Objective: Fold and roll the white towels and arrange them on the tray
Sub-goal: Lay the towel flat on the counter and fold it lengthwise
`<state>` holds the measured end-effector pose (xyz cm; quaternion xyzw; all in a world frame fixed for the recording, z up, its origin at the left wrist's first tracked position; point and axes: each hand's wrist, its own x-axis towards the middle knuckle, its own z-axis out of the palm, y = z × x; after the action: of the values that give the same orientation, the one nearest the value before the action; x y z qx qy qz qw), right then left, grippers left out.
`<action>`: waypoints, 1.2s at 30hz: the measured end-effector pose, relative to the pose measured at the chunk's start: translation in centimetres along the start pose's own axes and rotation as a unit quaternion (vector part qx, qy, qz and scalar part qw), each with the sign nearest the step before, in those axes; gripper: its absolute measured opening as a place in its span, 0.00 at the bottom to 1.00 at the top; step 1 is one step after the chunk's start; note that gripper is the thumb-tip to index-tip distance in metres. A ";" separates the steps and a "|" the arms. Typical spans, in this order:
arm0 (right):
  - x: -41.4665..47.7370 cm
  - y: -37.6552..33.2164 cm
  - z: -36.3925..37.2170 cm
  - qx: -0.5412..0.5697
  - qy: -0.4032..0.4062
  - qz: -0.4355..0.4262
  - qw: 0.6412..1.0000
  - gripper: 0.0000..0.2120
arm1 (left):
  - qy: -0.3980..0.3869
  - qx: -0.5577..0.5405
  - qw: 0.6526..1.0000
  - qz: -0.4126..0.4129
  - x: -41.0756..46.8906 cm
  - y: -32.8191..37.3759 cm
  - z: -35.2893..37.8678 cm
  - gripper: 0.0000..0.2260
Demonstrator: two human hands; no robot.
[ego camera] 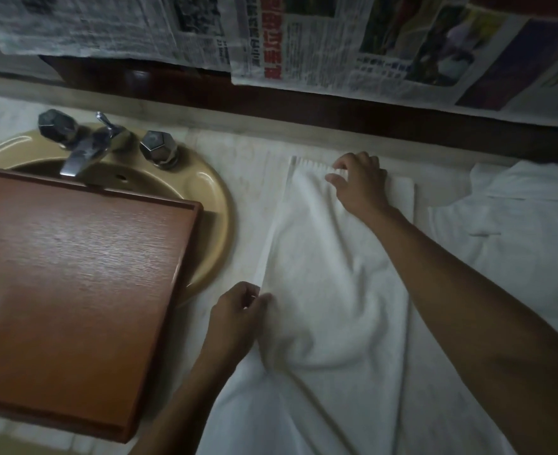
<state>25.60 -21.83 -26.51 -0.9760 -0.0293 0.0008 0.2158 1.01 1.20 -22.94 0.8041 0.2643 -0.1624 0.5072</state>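
A long white towel [330, 274] lies stretched on the pale counter, folded lengthwise and wrinkled near its lower part, its near end hanging over the front edge. My right hand [358, 183] pinches the towel's ribbed far end near the wall. My left hand [238, 318] pinches the towel's left edge close to the counter's front. A brown wooden tray [74, 274] with a low rim sits to the left, lying over the sink, with nothing on it.
A tan round sink [205, 192] with a chrome tap [83, 149] and two knobs is under the tray. More white cloth [507, 218] lies at the right. Newspaper sheets [303, 37] hang on the wall behind.
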 end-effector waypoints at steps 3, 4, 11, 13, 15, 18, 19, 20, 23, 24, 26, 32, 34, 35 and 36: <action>0.3 0.2 0.2 0.004 0.011 0.005 1.000 0.11 | 0.021 -0.040 0.999 0.000 0.2 -0.1 -0.4 0.06; 0.4 0.1 0.2 -0.004 0.009 0.005 1.000 0.11 | 0.035 0.000 0.999 0.007 0.3 -0.3 -0.4 0.06; 1.7 -2.1 1.0 -0.021 0.010 -0.033 0.999 0.13 | 0.055 0.073 0.995 0.026 0.4 -0.4 0.0 0.05; 2.3 -3.1 1.6 -0.009 -0.016 -0.047 0.999 0.15 | 0.045 0.079 0.996 0.022 0.7 -0.4 0.0 0.05; 2.8 -3.6 2.1 -0.007 -0.021 -0.052 0.998 0.13 | 0.035 0.082 0.996 0.013 0.9 -0.4 0.0 0.05; 3.5 -3.9 2.4 0.039 0.015 -0.026 0.999 0.09 | 0.027 0.079 0.996 0.010 1.0 -0.5 -0.1 0.05; 3.6 -3.9 2.5 0.052 0.025 -0.016 0.998 0.09 | 0.026 0.075 0.997 0.010 1.1 -0.5 -0.1 0.05; 3.7 -3.9 2.7 0.056 0.033 -0.011 0.998 0.08 | 0.025 0.072 0.997 0.008 1.1 -0.5 -0.1 0.05; 3.8 -3.9 3.5 0.033 0.070 -0.009 0.997 0.08 | 0.024 0.066 0.997 0.008 1.2 -0.7 -0.1 0.06; 3.6 -3.8 3.6 0.024 0.083 -0.008 0.996 0.09 | 0.024 0.067 0.997 0.013 1.2 -0.7 0.0 0.06; 3.6 -3.9 4.0 0.008 0.091 -0.014 0.996 0.10 | 0.028 0.068 0.997 0.016 1.4 -0.7 0.1 0.06; 1.8 -5.0 1.9 0.017 0.077 -0.041 0.996 0.17 | 0.030 0.069 0.997 0.002 1.4 -0.3 -0.2 0.06; -1.7 -5.6 1.6 0.031 0.061 -0.098 0.993 0.18 | 0.032 0.054 0.998 -0.007 1.3 -0.3 -0.3 0.06; -4.1 -5.4 2.0 0.008 0.029 -0.126 0.992 0.20 | 0.034 0.050 0.998 -0.008 1.1 -0.2 -0.4 0.06; -6.6 -5.1 2.6 -0.035 -0.022 -0.142 0.989 0.22 | 0.034 0.046 0.998 -0.009 0.9 -0.1 -0.3 0.06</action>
<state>18.68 -16.51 -26.75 -0.9686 -0.1721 -0.0090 0.1792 1.66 1.79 -23.37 0.8295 0.2809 -0.1513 0.4584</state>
